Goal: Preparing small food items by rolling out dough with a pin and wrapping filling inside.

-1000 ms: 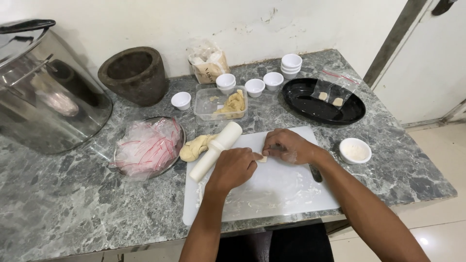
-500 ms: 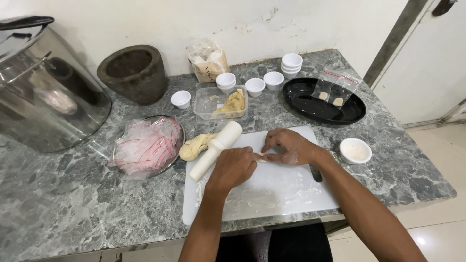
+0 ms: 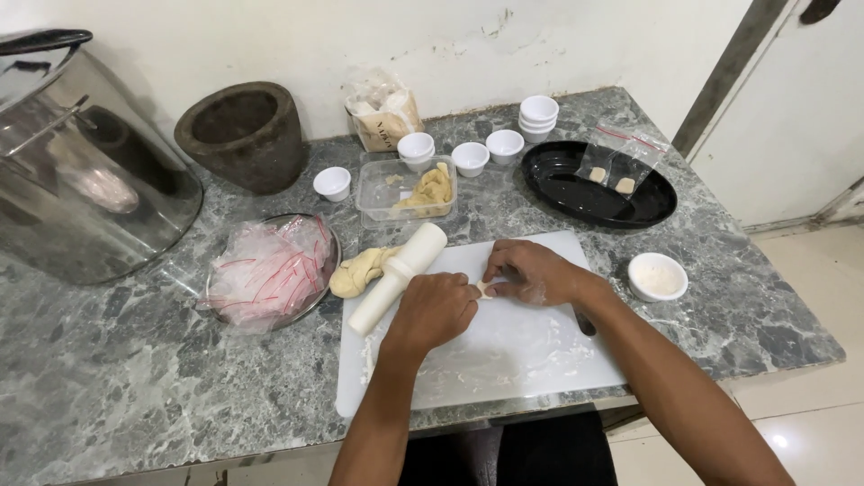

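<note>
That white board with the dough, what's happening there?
A person is pinching a small piece of dough between the left hand and right hand, over a white cutting board. A white rolling pin and a larger dough lump lie beside the left hand.

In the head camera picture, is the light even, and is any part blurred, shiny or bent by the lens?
Head view: light is soft and even, shadows weak. The steel pot shows bright reflections; the black oval tray has a mild sheen. The left hand and right hand on the white board look sharp. The wall and counter edges curve slightly, wide-lens distortion.
</note>
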